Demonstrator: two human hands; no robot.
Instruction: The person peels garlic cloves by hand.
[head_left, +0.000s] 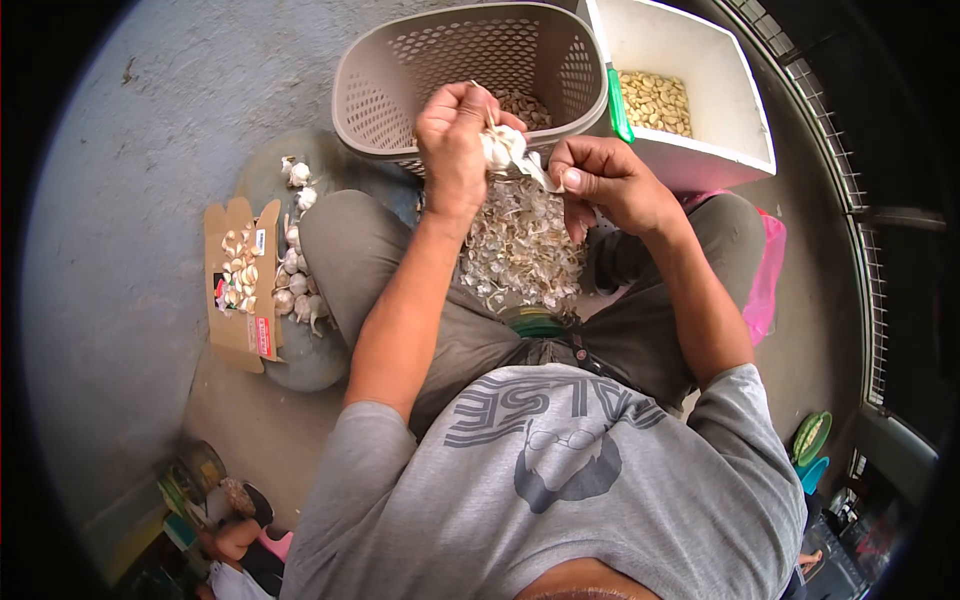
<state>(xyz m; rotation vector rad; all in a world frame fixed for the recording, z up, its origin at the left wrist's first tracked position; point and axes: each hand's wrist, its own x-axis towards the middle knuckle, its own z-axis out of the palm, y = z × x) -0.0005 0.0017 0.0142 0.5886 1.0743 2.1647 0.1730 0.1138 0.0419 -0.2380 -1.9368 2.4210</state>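
Note:
My left hand point(455, 150) grips a white garlic bulb point(497, 150) by its top, fingers closed around it. Pinched between thumb and forefinger of my right hand point(610, 185) is a strip of papery skin point(538, 172), which reaches across to the bulb. Both hands are raised in front of the near rim of a brown perforated basket point(365, 110). Below them, between my legs, lies a heap of loose garlic skins point(525, 245). Part of the bulb is hidden behind my left fingers.
A white foam box point(720, 95) holds peeled cloves point(655, 100); a green-handled knife point(618, 103) rests at its edge. To the left are whole bulbs point(298, 285) and an opened cardboard box point(230, 335) bearing cloves point(238, 265). Another person point(235, 545) sits at lower left.

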